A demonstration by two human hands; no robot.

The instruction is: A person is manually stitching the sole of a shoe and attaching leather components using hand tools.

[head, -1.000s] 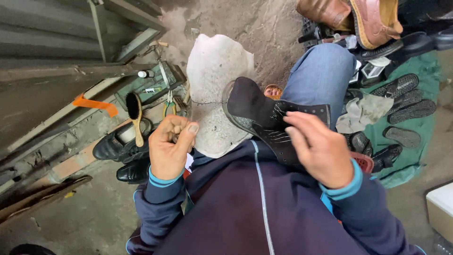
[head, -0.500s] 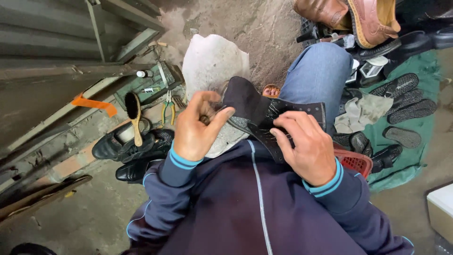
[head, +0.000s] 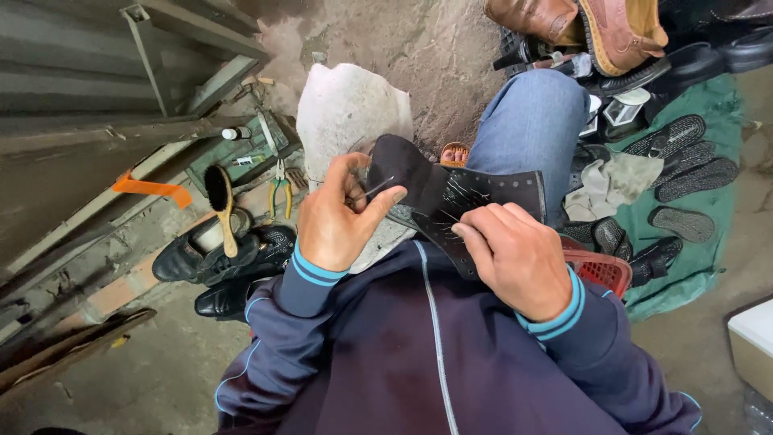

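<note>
here, left hand (head: 342,217) fingers pinching needle (head: 375,189) at black boot (head: 451,197) edge, right hand (head: 515,258) gripping boot

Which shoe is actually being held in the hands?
The black suede boot on the lap: left hand pinches a needle at it, right hand grips it. Black shoes lie untouched on the floor.

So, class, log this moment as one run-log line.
left hand: pinches needle at boot edge | right hand: steadies black boot on lap | nearby: shoe brush, pliers
</note>
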